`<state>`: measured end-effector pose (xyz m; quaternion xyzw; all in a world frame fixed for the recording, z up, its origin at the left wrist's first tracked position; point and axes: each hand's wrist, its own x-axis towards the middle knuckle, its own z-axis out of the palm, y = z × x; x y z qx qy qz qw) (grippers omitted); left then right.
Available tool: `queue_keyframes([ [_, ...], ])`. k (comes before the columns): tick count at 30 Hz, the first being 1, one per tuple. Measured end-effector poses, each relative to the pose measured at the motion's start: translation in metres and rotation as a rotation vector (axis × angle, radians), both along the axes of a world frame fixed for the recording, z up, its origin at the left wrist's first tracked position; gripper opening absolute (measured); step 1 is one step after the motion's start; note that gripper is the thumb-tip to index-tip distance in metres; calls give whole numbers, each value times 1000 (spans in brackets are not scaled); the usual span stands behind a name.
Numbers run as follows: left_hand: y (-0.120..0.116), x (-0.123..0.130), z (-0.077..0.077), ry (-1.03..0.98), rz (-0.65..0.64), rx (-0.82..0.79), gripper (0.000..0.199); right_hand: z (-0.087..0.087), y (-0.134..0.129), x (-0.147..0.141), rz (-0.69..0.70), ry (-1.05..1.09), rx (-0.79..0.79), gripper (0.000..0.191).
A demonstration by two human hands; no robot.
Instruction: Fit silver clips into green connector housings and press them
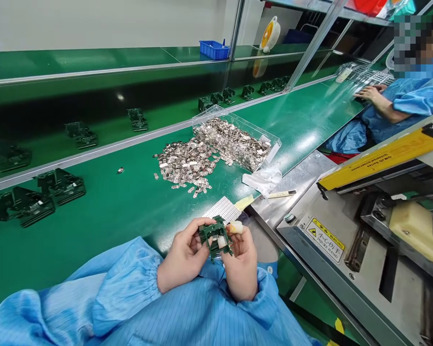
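Close to my body, a green circuit board assembly (216,235) is held up between both hands. My left hand (185,252) pinches its left side with thumb and fingers. On its right side my right hand (241,259) grips it, with a whitish finger cot or wrap on one fingertip. Just beyond the hands lies a white gridded sheet (222,210) with a yellow slip (244,202) beside it. Farther off, a heap of small silvery metal pieces (187,163) is spread on the green bench, next to a clear plastic tray (274,150) full of the same pieces.
More board assemblies (59,186) sit at the left and along the dark strip behind. At right stands a metal machine (310,221) with a hand-injury warning label. A white cloth (262,181) and a pen-like tool (281,194) lie beside it. A co-worker (393,105) works farther right.
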<state>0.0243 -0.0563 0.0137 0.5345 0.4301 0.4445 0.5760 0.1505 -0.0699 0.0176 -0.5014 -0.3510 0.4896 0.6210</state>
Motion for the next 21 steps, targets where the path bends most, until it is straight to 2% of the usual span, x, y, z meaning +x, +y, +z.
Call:
queue_keyframes([
  [17,4,-3,4,194,-7,28,28,-13,-3,-3,0,21,-33,25],
  [21,4,-2,5,167,-44,39,25,-12,-5,1,6,17,-26,23],
])
